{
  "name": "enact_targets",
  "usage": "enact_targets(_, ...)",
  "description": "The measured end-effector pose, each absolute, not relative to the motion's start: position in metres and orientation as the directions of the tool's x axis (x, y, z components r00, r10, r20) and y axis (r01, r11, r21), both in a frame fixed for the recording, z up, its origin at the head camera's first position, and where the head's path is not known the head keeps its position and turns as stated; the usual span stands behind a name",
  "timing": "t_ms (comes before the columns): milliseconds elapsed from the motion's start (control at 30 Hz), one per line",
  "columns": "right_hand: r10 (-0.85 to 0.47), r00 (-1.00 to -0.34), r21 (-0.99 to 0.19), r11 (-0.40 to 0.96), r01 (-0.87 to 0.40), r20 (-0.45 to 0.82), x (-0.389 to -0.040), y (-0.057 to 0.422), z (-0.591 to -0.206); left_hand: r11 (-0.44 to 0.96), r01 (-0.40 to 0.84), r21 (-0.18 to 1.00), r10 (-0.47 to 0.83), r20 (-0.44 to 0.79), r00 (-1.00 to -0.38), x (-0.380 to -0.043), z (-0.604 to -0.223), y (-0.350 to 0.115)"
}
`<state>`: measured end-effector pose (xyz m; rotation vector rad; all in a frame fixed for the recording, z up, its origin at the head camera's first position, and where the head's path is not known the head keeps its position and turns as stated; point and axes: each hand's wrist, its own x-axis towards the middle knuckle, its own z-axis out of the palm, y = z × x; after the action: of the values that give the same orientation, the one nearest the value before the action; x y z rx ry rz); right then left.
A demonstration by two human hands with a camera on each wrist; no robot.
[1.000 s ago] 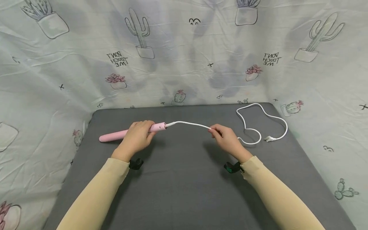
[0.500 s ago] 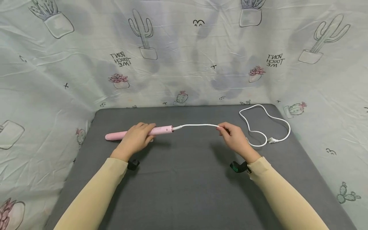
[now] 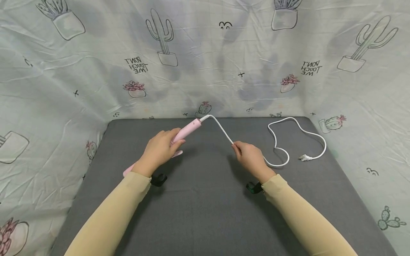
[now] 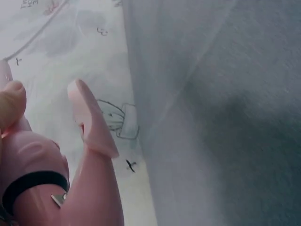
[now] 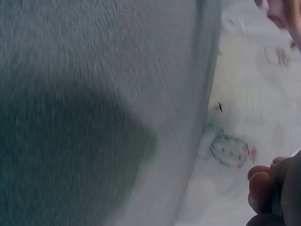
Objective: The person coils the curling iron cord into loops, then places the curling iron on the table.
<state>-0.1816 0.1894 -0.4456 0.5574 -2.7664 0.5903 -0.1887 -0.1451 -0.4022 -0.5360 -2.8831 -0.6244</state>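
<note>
My left hand (image 3: 161, 149) grips a pink curling iron (image 3: 189, 130) around its handle, thumb on the near side. The iron slants, its cord end pointing up and right and its rounded tip showing past my wrist at lower left. In the left wrist view the clamp lever (image 4: 91, 117) sticks out from the pink body beside my thumb. With thumb and fingertips, my right hand (image 3: 251, 158) pinches the white power cord (image 3: 221, 128) partway along. The cord peaks just past the handle, then slopes down to that pinch. The right wrist view catches only curled fingers (image 5: 263, 188) at its edge.
Beyond my right hand the rest of the cord lies in a loose curve on the grey table (image 3: 198, 213), ending in a white plug (image 3: 305, 157). A cactus-print cloth (image 3: 205, 64) hangs behind the table and along both sides.
The curling iron has swung from nearly level to a slant, its cord end rising. My right hand has moved left, and the cord between the hands now bends in a peak.
</note>
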Motion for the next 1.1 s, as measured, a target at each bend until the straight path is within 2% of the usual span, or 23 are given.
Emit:
enact_targets(267, -0.494, -0.768, -0.151, 0.793, -0.591, 0.408, -0.173, 0.159, -0.449, 0.851, 0.417, 0.317, 0.314, 0.329, -0.891, -0.193, -0.397, -0.127)
enact_targets(467, -0.545, -0.712, -0.12, 0.751, -0.649, 0.443, -0.171, 0.146, -0.45, 0.854, 0.465, 0.233, 0.363, 0.375, -0.853, -0.192, -0.399, -0.115)
enact_targets(633, -0.589, -0.677, -0.099, 0.718, -0.689, 0.442, -0.169, 0.14, -0.446, 0.863, 0.485, 0.143, 0.411, 0.361, -0.837, -0.192, -0.4, -0.11)
enact_targets(833, -0.649, -0.593, -0.037, 0.659, -0.752, 0.476, -0.169, 0.136, -0.433, 0.852, 0.52, 0.065, 0.472, 0.336, -0.815, -0.192, -0.403, -0.108)
enact_targets(1100, -0.687, -0.5, 0.037, 0.606, -0.795, 0.527, -0.173, 0.138, -0.41, 0.827, 0.561, 0.04, 0.54, 0.226, -0.811, -0.188, -0.409, -0.111)
